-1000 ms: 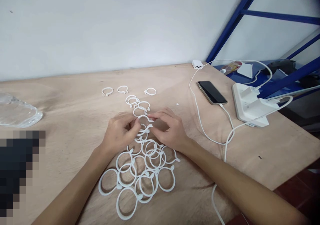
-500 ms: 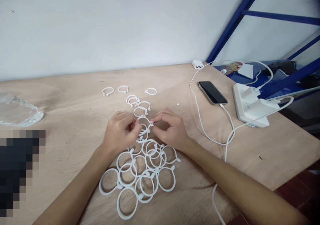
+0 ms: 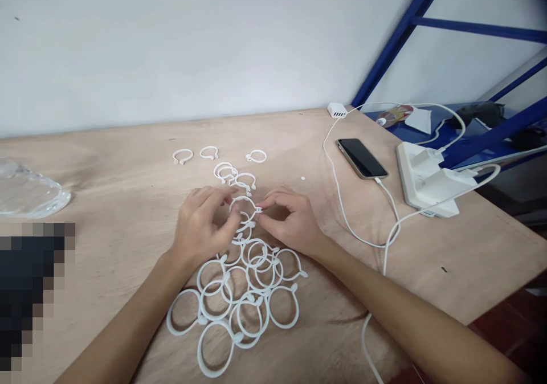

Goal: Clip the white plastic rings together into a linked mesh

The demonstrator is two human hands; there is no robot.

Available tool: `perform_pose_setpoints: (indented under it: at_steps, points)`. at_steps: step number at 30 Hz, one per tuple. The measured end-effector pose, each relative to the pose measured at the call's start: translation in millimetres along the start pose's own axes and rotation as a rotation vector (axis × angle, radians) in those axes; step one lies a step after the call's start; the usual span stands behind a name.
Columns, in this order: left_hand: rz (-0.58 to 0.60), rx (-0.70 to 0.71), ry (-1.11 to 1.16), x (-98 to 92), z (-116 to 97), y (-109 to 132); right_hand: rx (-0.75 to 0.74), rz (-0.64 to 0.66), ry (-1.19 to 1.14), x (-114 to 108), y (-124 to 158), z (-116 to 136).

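A chain of linked white plastic rings (image 3: 245, 298) lies on the wooden table (image 3: 106, 201), stretching from near my arms up to the hands. My left hand (image 3: 205, 224) and my right hand (image 3: 290, 219) meet over its far end. Between them is one white ring (image 3: 243, 201). The right thumb and forefinger pinch its clasp end, and the left fingertips grip its other side. Three loose rings (image 3: 209, 153) lie farther back, with a few linked rings (image 3: 233, 176) just beyond the hands.
A black phone (image 3: 361, 157) lies at the right, plugged to a white cable (image 3: 342, 201). A white power strip with chargers (image 3: 427, 182) sits near the table's right edge. A clear plastic object (image 3: 29, 193) is at far left. Blue metal shelving (image 3: 491, 127) stands behind.
The left fingers have loosened and spread a little on the ring. The right hand's pinch has shifted slightly left. The ring chain has barely moved.
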State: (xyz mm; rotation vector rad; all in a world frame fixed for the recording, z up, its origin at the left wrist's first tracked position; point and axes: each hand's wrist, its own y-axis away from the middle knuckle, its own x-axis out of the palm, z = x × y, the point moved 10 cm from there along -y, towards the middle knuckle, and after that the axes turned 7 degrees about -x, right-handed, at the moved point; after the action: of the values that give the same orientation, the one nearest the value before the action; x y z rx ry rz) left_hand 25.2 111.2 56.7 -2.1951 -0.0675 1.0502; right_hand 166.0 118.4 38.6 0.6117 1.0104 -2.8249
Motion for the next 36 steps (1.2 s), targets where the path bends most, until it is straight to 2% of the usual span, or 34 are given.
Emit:
perform_pose_setpoints:
  at_steps: [4, 6, 13, 21, 28, 36]
  points:
    - [0.183, 0.037, 0.182, 15.2, -4.0, 2.2, -0.013, -0.019, -0.017, -2.0, -0.9, 0.6]
    - [0.221, 0.075, 0.222, 18.8, -8.0, 3.7, 0.004, -0.033, -0.024, -3.2, -0.9, -1.7]
    - [0.189, 0.087, 0.183, 17.5, -7.4, 4.6, 0.134, -0.06, -0.085, -4.2, 2.0, -17.5]
    - [0.108, 0.224, 0.222, 12.6, -14.8, 7.6, 0.156, -0.019, -0.092, 0.5, 1.9, -19.7]
    - [0.109, 0.239, 0.211, 12.5, -17.0, 7.4, 0.233, 0.001, -0.159, 4.5, 3.3, -27.1]
    - [0.126, 0.238, 0.212, 12.7, -17.3, 8.0, 0.233, 0.035, -0.138, 6.1, 3.6, -28.0]
